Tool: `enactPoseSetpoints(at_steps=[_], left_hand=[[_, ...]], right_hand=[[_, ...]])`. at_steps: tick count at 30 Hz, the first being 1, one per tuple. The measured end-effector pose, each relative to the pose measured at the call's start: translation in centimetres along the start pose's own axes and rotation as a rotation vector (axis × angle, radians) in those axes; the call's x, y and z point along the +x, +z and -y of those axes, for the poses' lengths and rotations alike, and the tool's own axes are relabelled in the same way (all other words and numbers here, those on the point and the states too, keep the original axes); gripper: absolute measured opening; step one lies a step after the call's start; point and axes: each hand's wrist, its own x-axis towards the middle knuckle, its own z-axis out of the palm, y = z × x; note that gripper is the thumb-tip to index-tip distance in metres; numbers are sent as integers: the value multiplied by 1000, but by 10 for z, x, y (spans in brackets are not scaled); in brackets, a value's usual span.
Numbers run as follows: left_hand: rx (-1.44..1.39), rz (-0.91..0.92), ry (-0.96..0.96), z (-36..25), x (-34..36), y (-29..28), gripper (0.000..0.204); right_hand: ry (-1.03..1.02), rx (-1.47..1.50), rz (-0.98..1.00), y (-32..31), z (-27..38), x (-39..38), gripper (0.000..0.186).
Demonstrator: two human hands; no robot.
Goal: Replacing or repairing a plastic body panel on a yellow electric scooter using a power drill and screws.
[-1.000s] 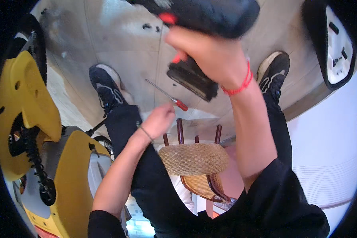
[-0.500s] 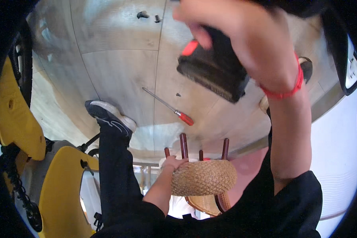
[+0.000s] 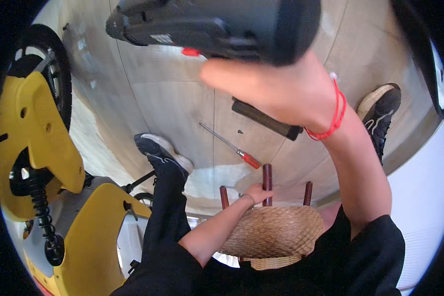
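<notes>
Raised close to the view at the top, a black cordless drill (image 3: 217, 29) points to the left, a small red part showing under its body. My right hand (image 3: 276, 86), with a red cord bracelet at the wrist, is closed around the drill's grip. The drill's battery base (image 3: 267, 120) shows below that hand. Lower down, an upturned stool with a woven seat (image 3: 276, 229) rests near my lap, its dark red legs upward. My left hand (image 3: 256, 193) is closed around one stool leg (image 3: 267, 177), just above the woven seat.
A red-handled screwdriver (image 3: 249, 159) and a small dark screw (image 3: 240, 131) lie on the floor between my feet. To the left stands a yellow scooter-like vehicle (image 3: 91, 237) with a black wheel (image 3: 59, 79). A white wall (image 3: 424, 197) rises at the right.
The drill has come up closer to the view, now pointing left. My left hand has shifted from the woven seat's edge onto a stool leg. The whole view has shifted a little.
</notes>
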Motion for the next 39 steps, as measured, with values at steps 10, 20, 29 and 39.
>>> enactPoseSetpoints(at_steps=[10,20,29,39], left_hand=[[177,-33,74,-93,-50,-81,61],[451,-6,525,-75,-107,-168,33],[-753,-642,616,-72,-279,-204,19],[-835,-814,588,-53,-340,-189,31]], right_hand=[[346,47,-18,-30,47,34,24],[554,312,-40,-1,42,0,33],[533,230,383,-4,115,17,24],[437,458,186,-28,134,-13,23]])
